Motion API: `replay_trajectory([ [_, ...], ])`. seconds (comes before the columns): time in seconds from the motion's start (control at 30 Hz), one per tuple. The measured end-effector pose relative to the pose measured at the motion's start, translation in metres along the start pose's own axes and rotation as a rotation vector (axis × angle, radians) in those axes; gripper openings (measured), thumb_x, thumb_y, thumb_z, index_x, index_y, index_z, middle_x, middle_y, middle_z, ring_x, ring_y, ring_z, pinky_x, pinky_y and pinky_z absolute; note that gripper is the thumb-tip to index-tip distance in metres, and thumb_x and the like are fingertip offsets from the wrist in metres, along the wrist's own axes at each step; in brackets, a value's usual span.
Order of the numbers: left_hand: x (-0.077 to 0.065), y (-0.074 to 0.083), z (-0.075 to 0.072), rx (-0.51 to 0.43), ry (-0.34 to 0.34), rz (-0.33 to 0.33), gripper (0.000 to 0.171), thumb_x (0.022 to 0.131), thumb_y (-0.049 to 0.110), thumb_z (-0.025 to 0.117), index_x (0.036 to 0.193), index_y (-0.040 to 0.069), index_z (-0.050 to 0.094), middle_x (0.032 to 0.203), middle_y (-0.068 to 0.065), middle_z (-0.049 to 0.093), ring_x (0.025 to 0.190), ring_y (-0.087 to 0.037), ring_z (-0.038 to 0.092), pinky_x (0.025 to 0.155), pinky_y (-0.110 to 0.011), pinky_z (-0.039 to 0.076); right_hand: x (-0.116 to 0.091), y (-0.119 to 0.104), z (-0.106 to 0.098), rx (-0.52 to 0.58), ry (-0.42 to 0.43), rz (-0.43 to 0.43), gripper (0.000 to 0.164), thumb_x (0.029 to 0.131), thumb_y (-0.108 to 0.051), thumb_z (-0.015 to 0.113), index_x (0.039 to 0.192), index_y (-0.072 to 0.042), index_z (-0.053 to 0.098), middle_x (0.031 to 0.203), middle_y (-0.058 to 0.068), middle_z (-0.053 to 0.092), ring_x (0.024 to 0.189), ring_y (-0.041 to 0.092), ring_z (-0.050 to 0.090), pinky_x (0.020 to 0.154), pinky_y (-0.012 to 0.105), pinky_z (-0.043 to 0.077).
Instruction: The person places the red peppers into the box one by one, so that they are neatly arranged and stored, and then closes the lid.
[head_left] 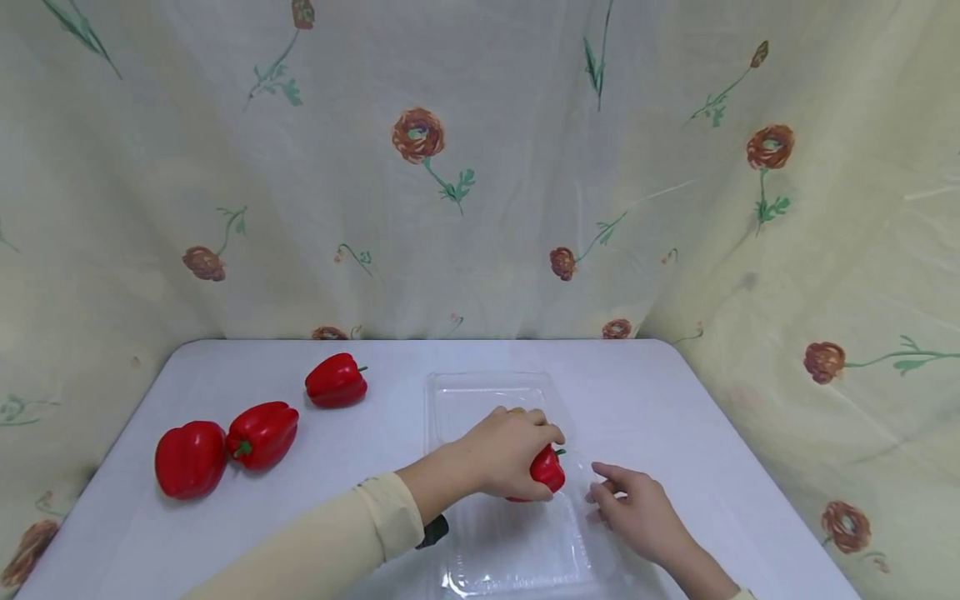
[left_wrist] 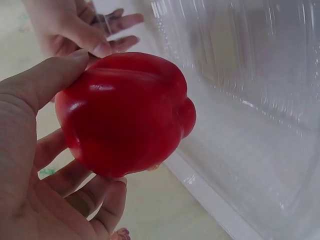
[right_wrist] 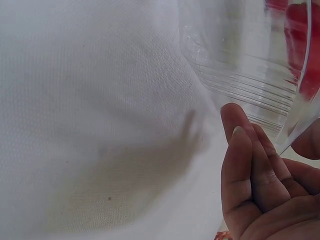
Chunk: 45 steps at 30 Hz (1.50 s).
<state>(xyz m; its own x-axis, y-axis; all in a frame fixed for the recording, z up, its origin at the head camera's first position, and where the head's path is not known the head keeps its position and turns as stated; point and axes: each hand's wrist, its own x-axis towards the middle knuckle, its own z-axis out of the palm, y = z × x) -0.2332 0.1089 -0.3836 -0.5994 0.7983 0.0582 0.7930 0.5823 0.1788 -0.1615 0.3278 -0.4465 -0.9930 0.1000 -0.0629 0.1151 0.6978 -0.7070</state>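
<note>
A glossy red bell pepper is in the grip of my left hand, over a clear plastic container. In the left wrist view, the thumb lies along one side of the pepper and the fingers curl under the other; its lobed end faces the container. At the container's right side is my right hand, holding nothing, its index finger extended. The right wrist view has the fingertips right by the container's ridged wall. Red shows through the clear plastic there.
On the left of the white table lie more red bell peppers: one at the far left, one close beside it, and one farther back. A flower-patterned curtain hangs behind the table and along both sides.
</note>
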Motion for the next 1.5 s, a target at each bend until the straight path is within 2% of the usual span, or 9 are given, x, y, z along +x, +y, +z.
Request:
replay_trajectory([
  [0.23,0.007,0.008,0.011,0.005,-0.028,0.043,0.061,0.078,0.048,0.078,0.132,0.027,0.060,0.115,0.008,0.060,0.100,-0.009,0.056,0.083,-0.028,0.047,-0.003,0.003,-0.004,0.013,-0.001,-0.055,0.039,0.094,-0.003,0.059,0.131,0.010,0.057,0.083,0.002,0.070,0.067,0.015,0.068,0.058,0.024,0.053],
  [0.5,0.010,0.014,0.023,0.025,-0.075,0.042,0.059,0.077,0.046,0.080,0.131,0.029,0.060,0.111,0.009,0.060,0.099,-0.008,0.055,0.082,-0.027,0.045,-0.004,0.008,-0.006,0.055,-0.082,-0.112,0.044,0.094,-0.002,0.057,0.135,0.012,0.051,0.087,0.005,0.072,0.071,0.016,0.070,0.063,0.025,0.053],
  [0.63,0.012,0.015,0.029,0.020,-0.073,0.057,0.060,0.077,0.046,0.081,0.130,0.029,0.060,0.110,0.009,0.060,0.098,-0.008,0.055,0.082,-0.028,0.045,-0.005,0.008,-0.007,0.065,-0.095,-0.119,0.045,0.094,-0.001,0.057,0.136,0.013,0.049,0.088,0.005,0.072,0.072,0.016,0.070,0.064,0.025,0.053],
  [0.8,0.014,0.016,0.036,0.061,-0.051,0.082,0.059,0.076,0.048,0.081,0.128,0.030,0.061,0.107,0.010,0.061,0.096,-0.008,0.053,0.080,-0.028,0.043,-0.004,0.008,-0.007,0.079,-0.128,-0.134,0.046,0.095,-0.002,0.056,0.137,0.013,0.047,0.089,0.006,0.071,0.073,0.017,0.070,0.065,0.025,0.055],
  [0.93,0.014,0.015,0.041,0.088,-0.044,0.090,0.060,0.075,0.050,0.082,0.128,0.030,0.061,0.106,0.011,0.061,0.098,-0.008,0.051,0.084,-0.032,0.043,-0.002,0.007,-0.005,0.084,-0.141,-0.133,0.047,0.094,-0.003,0.055,0.138,0.013,0.046,0.090,0.006,0.071,0.073,0.018,0.070,0.065,0.025,0.055],
  [1.13,0.015,0.015,0.043,0.088,-0.066,0.082,0.065,0.074,0.053,0.083,0.130,0.030,0.059,0.109,0.013,0.062,0.099,-0.006,0.052,0.089,-0.035,0.042,-0.002,0.007,-0.003,0.086,-0.132,-0.160,0.047,0.094,-0.001,0.055,0.138,0.014,0.046,0.089,0.006,0.071,0.072,0.017,0.070,0.065,0.025,0.055],
  [1.5,0.014,0.016,0.041,0.108,-0.075,0.087,0.071,0.071,0.059,0.082,0.130,0.028,0.059,0.112,0.013,0.063,0.099,-0.007,0.052,0.085,-0.033,0.042,-0.003,0.008,-0.003,0.074,-0.123,-0.158,0.047,0.093,-0.001,0.054,0.138,0.013,0.046,0.087,0.006,0.071,0.072,0.018,0.070,0.065,0.025,0.055],
])
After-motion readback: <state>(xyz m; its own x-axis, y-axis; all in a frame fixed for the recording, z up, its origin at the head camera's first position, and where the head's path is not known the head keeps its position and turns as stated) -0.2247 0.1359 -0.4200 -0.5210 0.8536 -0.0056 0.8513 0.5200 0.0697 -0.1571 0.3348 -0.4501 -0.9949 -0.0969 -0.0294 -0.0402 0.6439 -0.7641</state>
